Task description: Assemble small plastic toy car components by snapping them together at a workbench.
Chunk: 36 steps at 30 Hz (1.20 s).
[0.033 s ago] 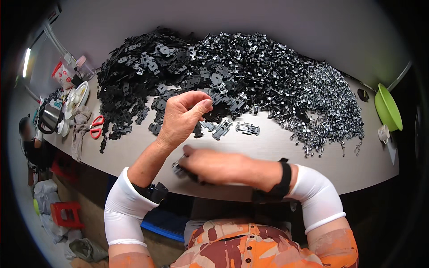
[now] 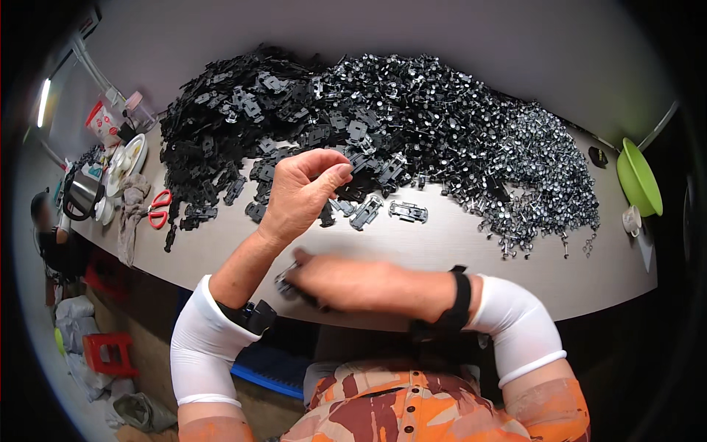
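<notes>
wall (image 2: 456, 33): grey | tube light (image 2: 44, 103): lit, left | table (image 2: 471, 269): pale | stool (image 2: 110, 354): red | floor (image 2: 158, 317): brownish, dim

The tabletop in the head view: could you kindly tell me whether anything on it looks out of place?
Mildly, yes: a crumpled cloth trails to the left edge of the table, untidy beside the red-handled scissors. At the right, a few small pieces lie strayed from the silvery heap. No damage is evident.

Black parts (image 2: 210, 121) matt plastic (pins (image 2: 549, 166) shiny, metallic).
</notes>
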Each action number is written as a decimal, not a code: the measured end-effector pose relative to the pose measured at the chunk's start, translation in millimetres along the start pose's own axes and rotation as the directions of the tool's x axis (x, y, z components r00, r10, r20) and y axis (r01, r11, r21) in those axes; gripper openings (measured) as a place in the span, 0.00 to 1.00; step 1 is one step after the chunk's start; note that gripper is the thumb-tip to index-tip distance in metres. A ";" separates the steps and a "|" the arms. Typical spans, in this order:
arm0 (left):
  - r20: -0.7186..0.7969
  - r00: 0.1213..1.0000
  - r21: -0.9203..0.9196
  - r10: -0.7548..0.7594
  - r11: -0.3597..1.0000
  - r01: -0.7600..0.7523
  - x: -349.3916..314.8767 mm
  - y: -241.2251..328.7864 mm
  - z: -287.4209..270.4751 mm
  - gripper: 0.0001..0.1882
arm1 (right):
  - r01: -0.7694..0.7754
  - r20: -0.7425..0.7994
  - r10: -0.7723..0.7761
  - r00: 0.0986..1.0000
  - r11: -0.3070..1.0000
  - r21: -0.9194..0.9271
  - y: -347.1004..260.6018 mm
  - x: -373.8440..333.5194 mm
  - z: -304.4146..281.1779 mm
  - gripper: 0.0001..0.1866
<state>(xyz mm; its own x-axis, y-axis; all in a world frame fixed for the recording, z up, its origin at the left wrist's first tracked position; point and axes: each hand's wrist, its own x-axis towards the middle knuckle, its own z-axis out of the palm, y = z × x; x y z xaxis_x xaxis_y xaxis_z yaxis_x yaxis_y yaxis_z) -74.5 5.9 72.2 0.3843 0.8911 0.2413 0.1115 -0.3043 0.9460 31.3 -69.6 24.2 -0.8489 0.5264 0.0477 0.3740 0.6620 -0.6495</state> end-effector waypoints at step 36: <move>0.346 0.923 0.562 -0.169 0.825 -0.060 -69.4 -26.4 -31.2 0.36 | 0.121 -0.323 -0.021 0.946 0.948 0.294 60.7 -28.2 -8.4 0.22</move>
<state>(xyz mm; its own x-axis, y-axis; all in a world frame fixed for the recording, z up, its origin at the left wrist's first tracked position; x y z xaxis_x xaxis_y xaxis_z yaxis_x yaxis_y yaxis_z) -132.7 -37.3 37.3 0.6530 0.7573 -0.0126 0.5845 -0.4934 0.6442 81.1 -39.7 -10.2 -0.6906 0.6563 0.3038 0.1420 0.5350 -0.8328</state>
